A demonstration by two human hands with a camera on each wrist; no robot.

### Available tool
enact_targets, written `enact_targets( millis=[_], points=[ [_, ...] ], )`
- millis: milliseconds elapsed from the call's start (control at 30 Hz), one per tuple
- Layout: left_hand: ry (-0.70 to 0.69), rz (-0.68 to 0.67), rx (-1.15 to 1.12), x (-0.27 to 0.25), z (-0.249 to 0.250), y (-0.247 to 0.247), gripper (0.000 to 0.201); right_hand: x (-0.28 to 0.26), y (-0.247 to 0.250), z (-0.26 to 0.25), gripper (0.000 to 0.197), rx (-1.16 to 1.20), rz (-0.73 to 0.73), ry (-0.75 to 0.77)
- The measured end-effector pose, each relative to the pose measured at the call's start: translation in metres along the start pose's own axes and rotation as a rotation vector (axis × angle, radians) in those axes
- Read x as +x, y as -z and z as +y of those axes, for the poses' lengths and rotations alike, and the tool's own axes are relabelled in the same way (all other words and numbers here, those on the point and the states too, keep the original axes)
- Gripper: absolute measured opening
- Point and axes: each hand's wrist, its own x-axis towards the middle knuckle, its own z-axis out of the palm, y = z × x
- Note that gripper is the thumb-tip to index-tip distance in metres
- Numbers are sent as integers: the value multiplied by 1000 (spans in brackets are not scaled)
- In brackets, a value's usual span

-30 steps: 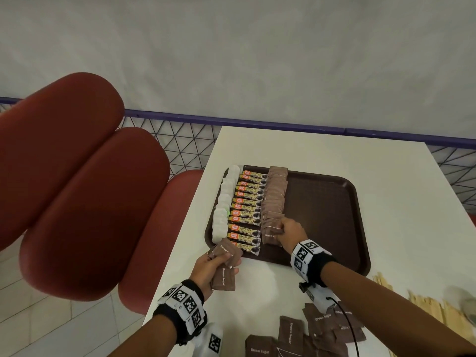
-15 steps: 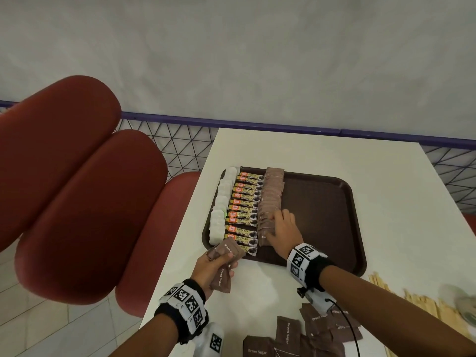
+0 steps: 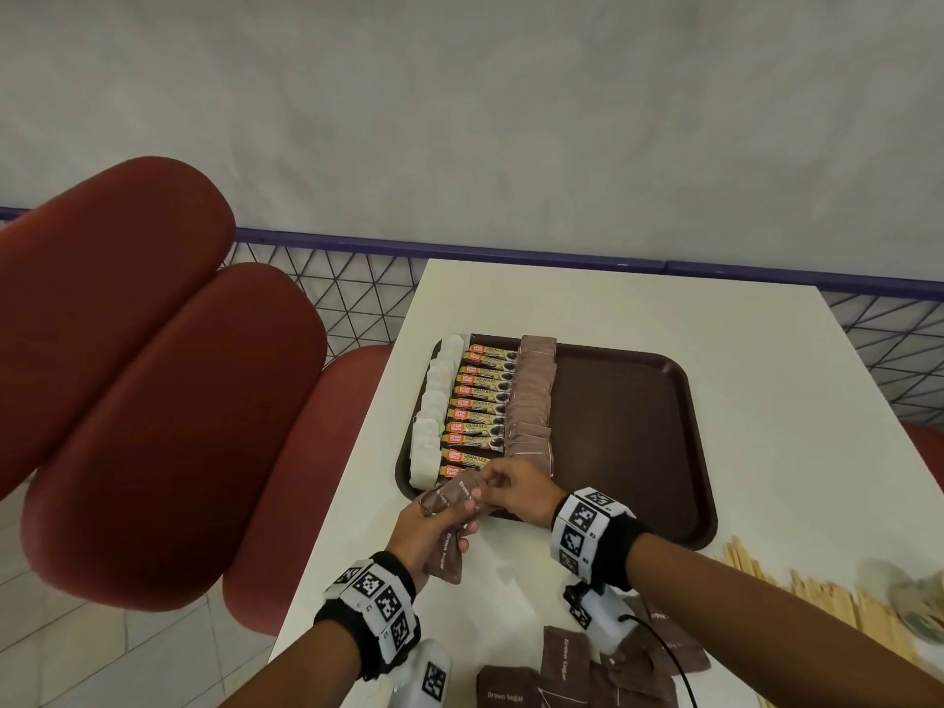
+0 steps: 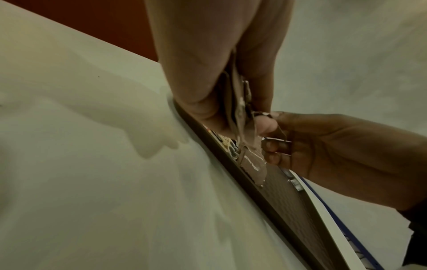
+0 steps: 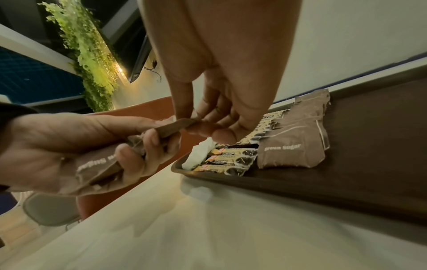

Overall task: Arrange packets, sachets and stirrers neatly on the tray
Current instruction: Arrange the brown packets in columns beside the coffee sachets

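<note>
A small stack of brown sugar sachets is gripped by the left hand at the tray's near left corner, fingers curled round it; its top sachet is pinched by the right hand; three rows fill the tray's left side, its right half lying bare; loose sachets and wooden stirrers lie on the bench nearer than the tray.
</note>
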Motion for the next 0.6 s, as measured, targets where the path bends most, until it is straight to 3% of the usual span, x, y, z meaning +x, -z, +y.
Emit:
enact_targets(
  millis=[33,133,267,400,500,600],
  points=[
    [0,5,0,0,0,0,28,0,1,0,6,25,-9,2],
    [2,27,7,0,1,0,31,0,2,2,20,66,-37,16],
    [6,7,-4,1,0,0,32,-4,2,-1,19,152,-70,4],
    [46,26,-43,1,0,3,20,-3,23,0,20,203,185,-66],
    [82,34,-61,1,0,10,26,-2,50,5,9,-84,328,-86],
    [98,48,-85,2,1,17,28,-2,64,9,9,-373,285,-107]
  ],
)
